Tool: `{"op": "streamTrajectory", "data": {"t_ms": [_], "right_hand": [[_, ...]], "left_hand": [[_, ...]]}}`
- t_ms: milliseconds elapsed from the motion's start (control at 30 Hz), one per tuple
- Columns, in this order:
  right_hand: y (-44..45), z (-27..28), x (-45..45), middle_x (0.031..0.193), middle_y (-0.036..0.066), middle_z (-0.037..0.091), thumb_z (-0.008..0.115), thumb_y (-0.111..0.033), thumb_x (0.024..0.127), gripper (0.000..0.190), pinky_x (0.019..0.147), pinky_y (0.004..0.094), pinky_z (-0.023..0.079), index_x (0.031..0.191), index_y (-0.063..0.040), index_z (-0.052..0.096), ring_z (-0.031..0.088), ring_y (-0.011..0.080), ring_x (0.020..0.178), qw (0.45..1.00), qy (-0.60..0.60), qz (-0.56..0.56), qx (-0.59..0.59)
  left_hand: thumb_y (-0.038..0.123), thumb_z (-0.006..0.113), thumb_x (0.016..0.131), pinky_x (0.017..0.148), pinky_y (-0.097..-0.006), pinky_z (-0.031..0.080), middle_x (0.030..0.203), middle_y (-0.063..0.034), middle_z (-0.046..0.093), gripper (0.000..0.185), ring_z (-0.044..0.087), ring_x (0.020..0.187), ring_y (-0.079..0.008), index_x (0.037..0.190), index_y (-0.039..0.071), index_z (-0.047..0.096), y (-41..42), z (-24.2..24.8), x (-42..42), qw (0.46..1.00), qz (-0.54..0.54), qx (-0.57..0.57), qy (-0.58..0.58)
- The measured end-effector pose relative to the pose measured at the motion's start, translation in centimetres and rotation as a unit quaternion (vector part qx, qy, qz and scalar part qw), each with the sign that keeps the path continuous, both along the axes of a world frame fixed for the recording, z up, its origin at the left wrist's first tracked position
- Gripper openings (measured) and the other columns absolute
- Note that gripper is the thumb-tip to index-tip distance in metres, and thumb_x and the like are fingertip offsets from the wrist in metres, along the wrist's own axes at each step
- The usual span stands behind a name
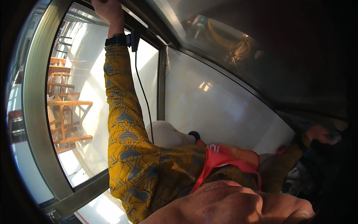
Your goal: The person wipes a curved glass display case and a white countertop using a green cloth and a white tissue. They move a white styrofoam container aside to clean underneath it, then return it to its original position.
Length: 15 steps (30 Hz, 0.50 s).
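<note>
My left hand (107, 11) is raised at the top edge, against the dark metal frame of a glass door or window (160, 84); its fingers are partly cut off. A black strap with a small device (135, 40) sits on that wrist, and a cable runs down from it along the patterned yellow sleeve (127, 120). Far right, in shadow, my right hand (320, 133) is closed around what looks like a teal cloth (332, 137). A red apron (232, 156) covers my front.
Wooden stools or chairs (70, 103) stand beyond the glass on the left. A pale, shiny tiled floor (212, 95) lies ahead. Across the upper right runs a dark reflective panel (265, 70), with a coiled yellowish cord or hose (242, 49) seen in or through it.
</note>
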State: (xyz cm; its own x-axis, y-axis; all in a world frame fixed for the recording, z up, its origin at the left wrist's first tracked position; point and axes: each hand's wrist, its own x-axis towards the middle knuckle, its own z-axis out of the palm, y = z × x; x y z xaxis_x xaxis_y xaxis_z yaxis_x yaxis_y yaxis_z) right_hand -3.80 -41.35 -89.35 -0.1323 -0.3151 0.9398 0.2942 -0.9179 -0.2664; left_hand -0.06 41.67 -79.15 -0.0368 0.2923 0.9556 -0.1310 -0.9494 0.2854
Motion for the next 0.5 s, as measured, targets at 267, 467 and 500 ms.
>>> {"op": "streamTrajectory", "data": {"t_ms": [267, 467, 500], "right_hand": [[-0.5, 0.2, 0.5, 0.12, 0.013, 0.064, 0.053, -0.023, 0.108, 0.036, 0.104, 0.0402, 0.045, 0.134, 0.002, 0.055, 0.061, 0.0251, 0.108, 1.0, -0.009, -0.003, -0.011], [-1.3, -0.1, 0.8, 0.112, 0.012, 0.064, 0.052, -0.021, 0.109, 0.029, 0.104, 0.0394, 0.045, 0.127, 0.002, 0.056, 0.059, 0.0232, 0.1, 0.999, -0.006, -0.044, 0.006], [-1.4, -0.1, 0.8, 0.111, 0.012, 0.064, 0.052, -0.02, 0.109, 0.028, 0.104, 0.0392, 0.045, 0.126, 0.002, 0.056, 0.059, 0.0229, 0.099, 0.999, -0.007, -0.051, 0.012]], "left_hand": [[0.006, 0.07, 0.092, 0.076, -0.0309, 0.054, 0.107, -0.0107, 0.061, 0.018, 0.064, 0.091, -0.0221, 0.108, 0.0, 0.066, -6.4, -18.6, 0.6, 0.983, 0.004, -0.181, 0.019], [-0.001, 0.063, 0.093, 0.087, -0.0376, 0.054, 0.11, -0.0158, 0.058, 0.015, 0.063, 0.102, -0.0319, 0.107, -0.004, 0.061, -7.6, -30.2, 0.6, 0.966, 0.061, -0.247, 0.055], [0.0, 0.063, 0.092, 0.086, -0.0381, 0.054, 0.11, -0.0164, 0.058, 0.015, 0.063, 0.101, -0.032, 0.107, -0.004, 0.061, -8.1, -32.3, 0.5, 0.947, 0.063, -0.306, 0.079]]}}
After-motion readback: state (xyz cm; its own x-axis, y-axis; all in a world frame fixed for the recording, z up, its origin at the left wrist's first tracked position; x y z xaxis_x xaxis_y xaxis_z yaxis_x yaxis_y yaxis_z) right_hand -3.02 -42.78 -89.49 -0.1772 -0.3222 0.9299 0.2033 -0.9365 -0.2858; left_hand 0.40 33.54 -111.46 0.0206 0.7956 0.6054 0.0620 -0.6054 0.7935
